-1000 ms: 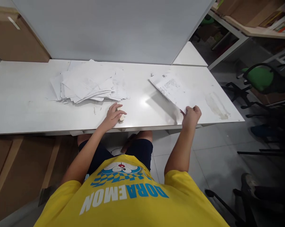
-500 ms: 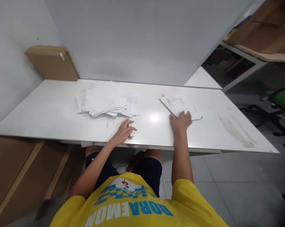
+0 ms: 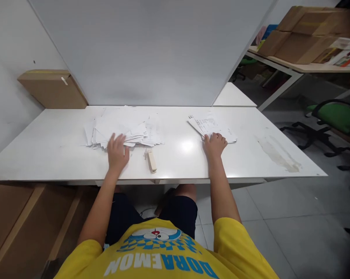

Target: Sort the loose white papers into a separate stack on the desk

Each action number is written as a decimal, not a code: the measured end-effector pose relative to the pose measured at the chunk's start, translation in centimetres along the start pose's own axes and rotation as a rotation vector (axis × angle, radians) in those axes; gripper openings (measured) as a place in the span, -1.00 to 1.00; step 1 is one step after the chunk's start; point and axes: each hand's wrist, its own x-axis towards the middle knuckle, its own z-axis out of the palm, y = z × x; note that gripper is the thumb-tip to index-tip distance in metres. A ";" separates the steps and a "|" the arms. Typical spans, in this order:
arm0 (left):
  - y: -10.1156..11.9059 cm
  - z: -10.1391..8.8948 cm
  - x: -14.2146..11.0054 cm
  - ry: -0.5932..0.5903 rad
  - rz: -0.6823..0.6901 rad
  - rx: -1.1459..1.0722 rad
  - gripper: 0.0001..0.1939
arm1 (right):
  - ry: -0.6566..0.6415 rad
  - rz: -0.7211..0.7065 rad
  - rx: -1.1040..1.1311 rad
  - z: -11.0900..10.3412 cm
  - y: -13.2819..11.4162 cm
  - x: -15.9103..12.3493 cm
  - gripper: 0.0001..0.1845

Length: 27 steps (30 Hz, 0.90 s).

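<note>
I sit at a white table [image 3: 47, 155]. My left hand [image 3: 117, 152] lies flat with fingers spread, its fingertips on the near edge of a loose pile of white papers [image 3: 125, 126]. A cream stapler [image 3: 151, 160] lies free on the table just right of that hand. My right hand [image 3: 214, 144] rests palm down, fingers apart, on the near edge of a smaller stack of printed sheets [image 3: 211, 127] to the right.
A white partition [image 3: 151, 50] stands behind the table. A cardboard box [image 3: 52, 88] sits at the far left. Shelving with boxes [image 3: 302, 35] and a green office chair [image 3: 334, 116] are to the right. A stain [image 3: 276, 155] marks the table's right part.
My left hand has let go of the stapler and moved left and forward onto the paper pile. My right hand laid the printed sheets flat and stays on them.
</note>
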 end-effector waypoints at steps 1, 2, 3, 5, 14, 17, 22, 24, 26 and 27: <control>-1.5 -0.4 0.5 -0.004 -0.055 0.072 -0.46 | 0.015 -0.001 0.010 0.1 0.0 0.0 -0.51; -2.9 -0.8 0.8 -0.036 -0.097 0.119 -0.40 | 0.028 0.002 0.018 0.1 0.1 -0.1 -0.53; -4.0 -1.1 0.9 -0.075 -0.131 0.148 -0.38 | 0.041 0.008 0.025 0.2 0.1 -0.1 -0.56; -5.5 -1.3 0.5 -0.141 -0.158 0.171 -0.42 | 0.068 0.022 0.041 0.5 0.3 -0.1 -0.59; -4.2 -1.5 -1.2 -0.033 -0.082 0.175 -0.66 | 0.126 0.065 0.073 0.8 1.8 -0.9 -0.63; -4.1 -1.7 -1.1 -0.040 -0.053 0.129 -0.69 | 0.134 0.069 0.082 0.7 2.0 -1.2 -0.66; -3.8 -2.3 -1.1 -0.213 0.059 0.084 -0.69 | 0.139 0.014 0.094 0.3 2.2 -2.0 -0.65; -3.8 -2.6 -1.2 -0.269 0.080 0.095 -0.65 | 0.131 -0.010 0.098 0.1 2.2 -2.4 -0.63; -4.2 -2.8 -1.3 -0.322 0.081 0.113 -0.55 | 0.122 -0.029 0.111 0.0 2.2 -2.6 -0.63; -4.4 -2.9 -1.4 -0.344 0.081 0.119 -0.54 | 0.119 -0.035 0.119 -0.1 2.1 -2.7 -0.63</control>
